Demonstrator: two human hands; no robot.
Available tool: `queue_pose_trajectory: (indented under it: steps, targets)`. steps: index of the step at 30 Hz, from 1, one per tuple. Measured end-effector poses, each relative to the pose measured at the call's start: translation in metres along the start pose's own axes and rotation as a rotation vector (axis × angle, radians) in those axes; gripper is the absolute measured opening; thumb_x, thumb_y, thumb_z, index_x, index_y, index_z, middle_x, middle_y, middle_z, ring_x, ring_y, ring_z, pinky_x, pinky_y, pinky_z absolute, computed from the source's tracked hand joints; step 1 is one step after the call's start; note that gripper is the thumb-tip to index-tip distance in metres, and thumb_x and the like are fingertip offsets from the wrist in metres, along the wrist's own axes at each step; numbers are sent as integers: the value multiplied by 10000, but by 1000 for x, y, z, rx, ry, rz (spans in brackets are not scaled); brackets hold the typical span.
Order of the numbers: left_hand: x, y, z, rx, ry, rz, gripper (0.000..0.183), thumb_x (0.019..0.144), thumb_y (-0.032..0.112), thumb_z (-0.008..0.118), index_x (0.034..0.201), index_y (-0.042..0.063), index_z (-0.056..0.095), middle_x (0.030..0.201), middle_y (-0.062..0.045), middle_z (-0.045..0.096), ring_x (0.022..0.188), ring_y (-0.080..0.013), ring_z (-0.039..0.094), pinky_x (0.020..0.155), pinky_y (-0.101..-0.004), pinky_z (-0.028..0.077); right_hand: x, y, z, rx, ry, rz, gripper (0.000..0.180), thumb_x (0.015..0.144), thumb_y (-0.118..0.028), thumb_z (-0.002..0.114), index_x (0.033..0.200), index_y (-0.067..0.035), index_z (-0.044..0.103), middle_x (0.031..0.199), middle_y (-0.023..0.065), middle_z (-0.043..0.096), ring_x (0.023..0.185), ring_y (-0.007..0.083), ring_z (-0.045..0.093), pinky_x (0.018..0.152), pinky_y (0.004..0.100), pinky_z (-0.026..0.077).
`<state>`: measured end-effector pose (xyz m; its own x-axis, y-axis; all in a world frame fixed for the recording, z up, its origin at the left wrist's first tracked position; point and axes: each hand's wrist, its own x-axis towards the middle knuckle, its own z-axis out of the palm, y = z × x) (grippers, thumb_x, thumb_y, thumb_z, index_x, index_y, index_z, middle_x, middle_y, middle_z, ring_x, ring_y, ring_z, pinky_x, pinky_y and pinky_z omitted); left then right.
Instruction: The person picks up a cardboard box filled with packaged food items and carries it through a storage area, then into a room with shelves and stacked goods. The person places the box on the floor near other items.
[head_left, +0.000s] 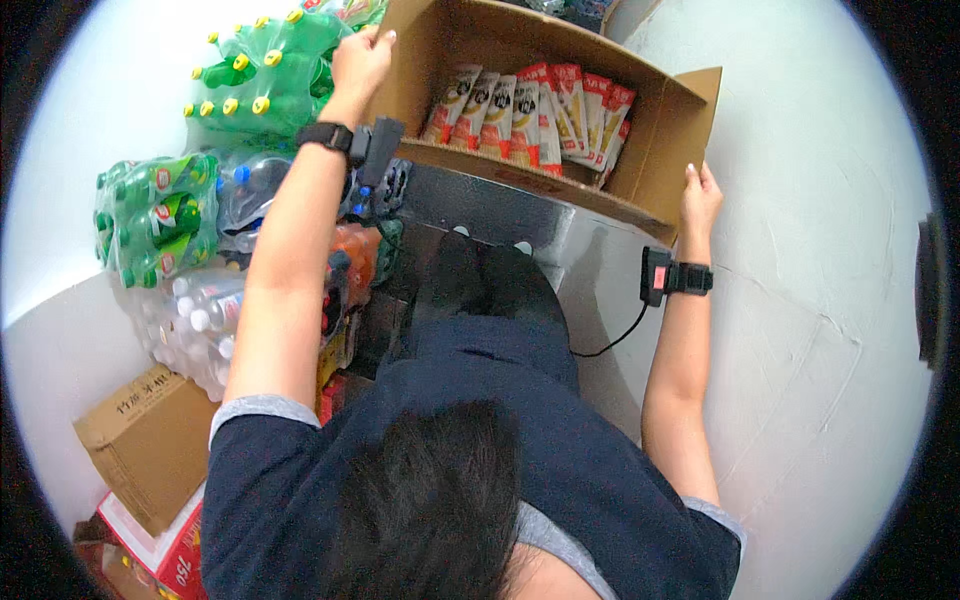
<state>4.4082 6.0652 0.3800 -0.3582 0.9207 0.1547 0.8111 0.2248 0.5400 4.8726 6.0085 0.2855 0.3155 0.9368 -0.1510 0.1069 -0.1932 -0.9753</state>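
Note:
In front of me is an open cardboard box (540, 171), tilted so that I look into it. My left hand (361, 66) grips its left side near the upper corner. At the right end my right hand (700, 199) pinches the side panel, with the thumb and fingers near its edge. Inside lie several flat plastic food packets (501, 112), white with red ends, overlapping in a fanned row. A strapped device (660, 276) sits on my right wrist, and another (371, 146) on my left.
Shrink-wrapped packs of green bottles (161, 217) are stacked along the left wall, with clear bottles (199, 315) below. A closed carton (150, 442) rests on a red-and-white box (172, 555) at lower left. The white wall (810, 300) runs close by my right arm.

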Motion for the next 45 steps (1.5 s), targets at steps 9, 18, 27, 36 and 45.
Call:
queue_pose_trajectory:
  steps: [9,18,27,36,45]
  targets:
    - [-14,-62,31,38,-127,-233,292,818,283,596,1058,122,635,839,-85,671,688,-125,598,648,-284,457,-31,49,45,-71,20,148,334,891,-64,461,1198,64,488,1129,102,580,996,142,537,870,264,406]
    - [-42,-98,34,-86,-112,-286,263,810,279,575,1049,186,633,746,-149,634,652,-288,620,604,-377,471,-77,46,70,-68,44,199,355,892,-45,459,1230,65,456,1160,105,560,1016,147,526,883,265,401]
    - [-13,-122,41,-105,-32,-271,255,807,271,577,1030,168,642,665,-127,615,566,-262,583,554,-368,446,-48,53,117,-73,39,146,350,897,-55,456,1232,45,464,1134,97,572,981,146,541,853,263,419]
    - [27,-156,96,-150,89,-170,302,799,279,597,1053,122,633,698,-152,622,596,-264,604,571,-361,455,11,108,150,53,36,82,332,900,-54,456,1219,37,480,1110,86,581,966,135,539,844,268,426]
    - [109,-150,252,-105,2,-143,285,816,265,596,1068,135,630,811,-114,665,686,-189,640,652,-302,478,122,220,161,18,29,161,363,906,-60,443,1249,58,433,1153,114,566,1014,147,533,883,270,403]
